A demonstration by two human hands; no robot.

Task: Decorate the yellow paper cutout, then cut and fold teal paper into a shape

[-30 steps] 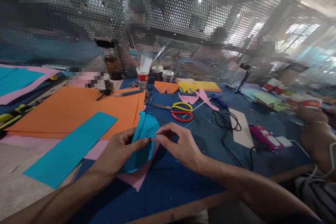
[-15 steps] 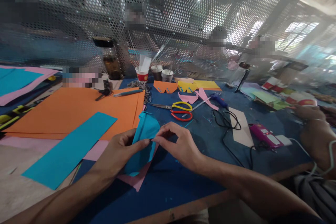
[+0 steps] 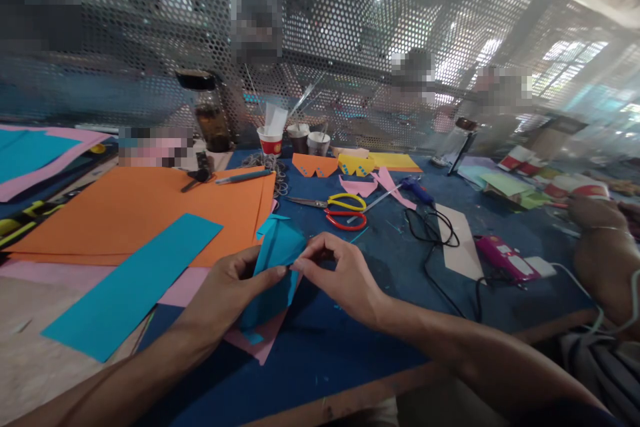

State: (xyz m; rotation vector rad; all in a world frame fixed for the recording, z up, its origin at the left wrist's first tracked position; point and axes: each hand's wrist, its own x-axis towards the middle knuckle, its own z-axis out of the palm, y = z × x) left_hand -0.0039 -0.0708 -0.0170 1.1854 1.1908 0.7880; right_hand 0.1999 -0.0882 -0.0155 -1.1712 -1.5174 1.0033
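Note:
A folded piece of blue paper (image 3: 273, 297) stands between my hands over the blue table, with a pink paper corner (image 3: 263, 350) showing under it. My left hand (image 3: 245, 287) grips its left side, thumb across the front and the other fingers behind. At its right edge my right hand (image 3: 337, 273) pinches the paper between thumb and fingertips. Both hands' fingertips nearly meet at that edge. Just beyond lie scissors (image 3: 345, 210) with one yellow and one red handle. To the left, a flat blue paper strip (image 3: 133, 287) rests partly on orange sheets (image 3: 115, 213).
Paper cups (image 3: 271, 141) and a dark-lidded jar (image 3: 213, 113) stand along a perforated metal screen. Right of the scissors lie a blue glue gun (image 3: 419, 192), its black cord and a magenta box (image 3: 506, 259). Another person's arm (image 3: 603, 253) rests at the right edge.
The blue paper has tilted and shifted slightly between my hands, and a folded flap at its top now sticks out to the left. My hands have barely moved.

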